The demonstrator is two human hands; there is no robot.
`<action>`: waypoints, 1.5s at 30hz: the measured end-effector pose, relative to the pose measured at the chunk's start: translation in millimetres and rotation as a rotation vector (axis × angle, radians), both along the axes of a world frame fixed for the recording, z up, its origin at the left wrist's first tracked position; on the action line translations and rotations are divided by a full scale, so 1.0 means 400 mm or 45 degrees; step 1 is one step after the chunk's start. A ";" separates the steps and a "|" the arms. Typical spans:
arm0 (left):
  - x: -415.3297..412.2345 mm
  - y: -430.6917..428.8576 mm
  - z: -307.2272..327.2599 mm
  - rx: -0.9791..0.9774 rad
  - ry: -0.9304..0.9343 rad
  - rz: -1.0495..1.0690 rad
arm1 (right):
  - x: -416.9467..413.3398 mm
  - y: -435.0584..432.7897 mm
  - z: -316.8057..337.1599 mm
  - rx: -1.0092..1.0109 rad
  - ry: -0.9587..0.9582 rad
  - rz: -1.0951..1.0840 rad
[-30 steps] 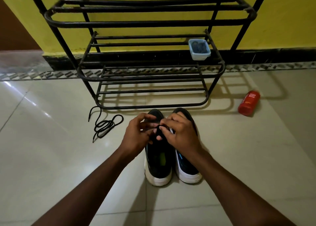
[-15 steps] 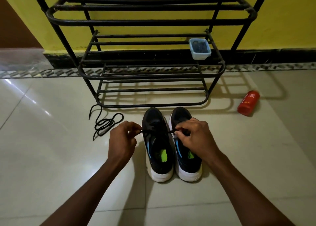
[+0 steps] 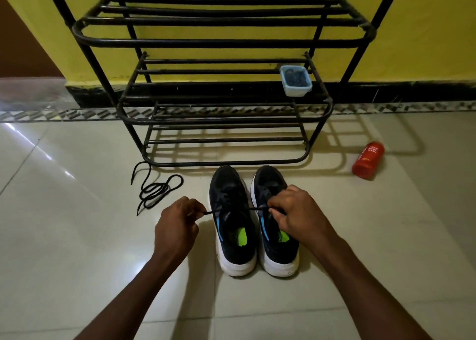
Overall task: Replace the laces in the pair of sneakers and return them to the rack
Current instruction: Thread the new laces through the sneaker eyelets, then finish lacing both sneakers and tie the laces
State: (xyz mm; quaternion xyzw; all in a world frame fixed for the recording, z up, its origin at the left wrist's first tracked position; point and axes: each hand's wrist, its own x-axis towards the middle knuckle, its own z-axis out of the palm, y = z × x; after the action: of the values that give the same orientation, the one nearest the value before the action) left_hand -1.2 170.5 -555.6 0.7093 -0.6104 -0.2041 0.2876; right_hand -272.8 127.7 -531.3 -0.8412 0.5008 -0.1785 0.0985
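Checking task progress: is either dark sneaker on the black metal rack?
No, the dark white-soled left sneaker and right sneaker stand on the tiled floor before the black metal rack.

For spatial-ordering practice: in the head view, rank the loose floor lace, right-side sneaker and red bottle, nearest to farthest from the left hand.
From the left hand:
1. loose lace, floor, just up-left.
2. right-side sneaker, to its right.
3. red bottle, far right.

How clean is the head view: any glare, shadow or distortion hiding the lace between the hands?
Head view: dim overall; glare streaks on the floor sit far left, off the work. The rack casts barred shadows rightward and its rails bow from the wide lens. The lace between left hand and right hand shows over pale floor but blends into the dark left sneaker.
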 end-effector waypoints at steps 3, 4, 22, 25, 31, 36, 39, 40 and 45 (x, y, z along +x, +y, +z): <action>-0.003 0.006 0.001 0.018 -0.027 0.002 | 0.001 -0.003 -0.004 0.051 0.021 -0.039; -0.003 0.005 0.000 0.015 -0.025 0.008 | 0.002 -0.001 -0.005 0.064 0.025 -0.047; -0.058 0.024 0.005 0.237 0.463 -0.084 | 0.061 0.014 0.025 0.243 -0.031 0.066; -0.052 0.015 0.006 0.245 0.409 -0.090 | 0.098 0.013 0.008 0.296 0.101 0.158; -0.019 0.014 0.016 0.302 0.570 -0.106 | 0.126 0.000 0.004 0.249 0.111 0.140; 0.099 -0.016 -0.015 -0.017 0.145 0.139 | 0.201 -0.029 0.027 0.190 -0.010 0.154; 0.200 -0.048 -0.047 -0.015 0.024 0.366 | 0.287 -0.072 0.030 0.192 0.077 0.252; 0.229 -0.059 -0.057 0.037 0.010 0.426 | 0.313 -0.086 0.028 0.235 0.112 0.277; 0.326 -0.086 -0.125 0.271 -0.088 0.387 | 0.406 -0.132 0.000 0.488 0.449 0.361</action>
State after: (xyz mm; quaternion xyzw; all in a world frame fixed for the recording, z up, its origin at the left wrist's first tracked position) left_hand 129.2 135.9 -605.6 0.8263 -0.4807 -0.1973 0.2171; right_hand -110.3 75.0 -531.4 -0.8869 0.4123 0.0837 0.1909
